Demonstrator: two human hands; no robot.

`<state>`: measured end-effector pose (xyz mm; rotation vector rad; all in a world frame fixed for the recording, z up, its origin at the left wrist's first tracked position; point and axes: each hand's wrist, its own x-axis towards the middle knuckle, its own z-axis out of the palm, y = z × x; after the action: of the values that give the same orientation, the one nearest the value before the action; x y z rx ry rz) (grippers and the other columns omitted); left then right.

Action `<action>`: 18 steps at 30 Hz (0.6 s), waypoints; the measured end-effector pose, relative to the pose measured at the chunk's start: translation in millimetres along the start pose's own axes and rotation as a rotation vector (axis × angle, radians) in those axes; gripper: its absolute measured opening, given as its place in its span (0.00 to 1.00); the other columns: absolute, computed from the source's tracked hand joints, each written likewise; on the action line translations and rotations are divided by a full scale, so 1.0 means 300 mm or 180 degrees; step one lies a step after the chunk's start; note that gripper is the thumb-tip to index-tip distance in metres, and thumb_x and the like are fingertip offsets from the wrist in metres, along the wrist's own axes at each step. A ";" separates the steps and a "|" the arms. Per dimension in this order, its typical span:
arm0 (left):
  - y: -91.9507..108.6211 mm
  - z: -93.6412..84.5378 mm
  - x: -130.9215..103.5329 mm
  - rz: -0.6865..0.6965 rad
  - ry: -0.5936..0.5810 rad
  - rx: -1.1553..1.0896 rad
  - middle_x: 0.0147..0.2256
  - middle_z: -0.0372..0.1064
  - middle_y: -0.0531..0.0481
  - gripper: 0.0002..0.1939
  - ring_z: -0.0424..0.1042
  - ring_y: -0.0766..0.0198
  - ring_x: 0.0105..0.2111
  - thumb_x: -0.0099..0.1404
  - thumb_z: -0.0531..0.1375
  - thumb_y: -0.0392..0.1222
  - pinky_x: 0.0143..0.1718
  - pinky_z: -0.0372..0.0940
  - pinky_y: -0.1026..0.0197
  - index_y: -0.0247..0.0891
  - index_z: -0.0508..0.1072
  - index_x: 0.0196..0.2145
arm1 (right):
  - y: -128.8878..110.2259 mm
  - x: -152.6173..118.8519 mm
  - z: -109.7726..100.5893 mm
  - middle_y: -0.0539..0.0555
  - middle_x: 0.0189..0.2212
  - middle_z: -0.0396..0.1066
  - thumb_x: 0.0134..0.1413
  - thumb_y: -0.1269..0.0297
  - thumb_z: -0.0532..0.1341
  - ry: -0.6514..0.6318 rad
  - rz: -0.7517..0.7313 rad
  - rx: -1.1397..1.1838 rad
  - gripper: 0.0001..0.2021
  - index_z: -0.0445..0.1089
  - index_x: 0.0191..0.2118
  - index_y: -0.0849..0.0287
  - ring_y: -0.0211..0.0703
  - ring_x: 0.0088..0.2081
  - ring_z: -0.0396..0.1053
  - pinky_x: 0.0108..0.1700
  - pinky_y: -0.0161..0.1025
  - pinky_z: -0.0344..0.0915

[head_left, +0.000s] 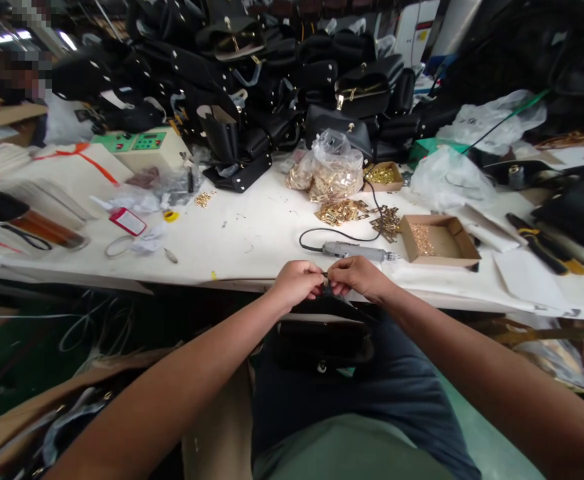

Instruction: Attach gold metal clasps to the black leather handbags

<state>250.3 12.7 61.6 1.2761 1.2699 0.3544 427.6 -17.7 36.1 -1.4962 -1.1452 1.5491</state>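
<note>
A black handbag (322, 343) rests on my lap against the table edge, with a round metal stud low on its front. My left hand (298, 283) and my right hand (358, 276) meet above it, fingertips pinched close together. Between them shows a small metal fitting (326, 283) at the bag's upper end; its exact shape is mostly covered by my fingers. Just beyond my hands, a grey electric screwdriver (355, 251) lies on the white table (242, 243), its bit pointing right and its black cord looping back.
An open cardboard box (442, 240) holds small copper-coloured parts. Behind the screwdriver are gold fittings (341, 212) and a clear bag of hardware (336, 170). Black handbags (272, 87) are piled at the back. Yellow-black pliers (547, 247) lie right; a red-framed tag (127, 221) lies left.
</note>
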 end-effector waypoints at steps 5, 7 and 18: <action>0.010 -0.009 0.103 -0.0179 -0.0329 0.0122 0.24 0.74 0.50 0.01 0.76 0.63 0.25 0.61 0.63 0.33 0.24 0.68 0.66 0.35 0.74 0.31 | 0.022 0.049 -0.032 0.51 0.20 0.73 0.46 0.66 0.65 0.0081 0.0273 -0.0061 0.05 0.75 0.26 0.62 0.35 0.19 0.70 0.19 0.28 0.64; 0.020 -0.014 0.130 -0.0198 -0.0414 0.0189 0.24 0.73 0.51 0.01 0.75 0.64 0.24 0.60 0.63 0.32 0.23 0.66 0.67 0.35 0.75 0.31 | 0.026 0.057 -0.036 0.51 0.19 0.73 0.47 0.66 0.65 0.0142 0.0336 -0.0047 0.05 0.75 0.26 0.62 0.34 0.19 0.69 0.19 0.28 0.64; -0.001 -0.006 0.113 -0.0048 -0.0306 0.0383 0.24 0.70 0.53 0.03 0.67 0.69 0.21 0.60 0.63 0.36 0.21 0.60 0.67 0.35 0.77 0.33 | 0.027 0.056 -0.031 0.49 0.15 0.69 0.48 0.67 0.63 0.0119 0.0428 -0.0110 0.07 0.72 0.22 0.61 0.33 0.16 0.65 0.16 0.27 0.59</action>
<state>260.5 40.5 44.7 1.3682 1.2333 0.2056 435.9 -4.1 22.5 -1.6476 -1.0742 1.5903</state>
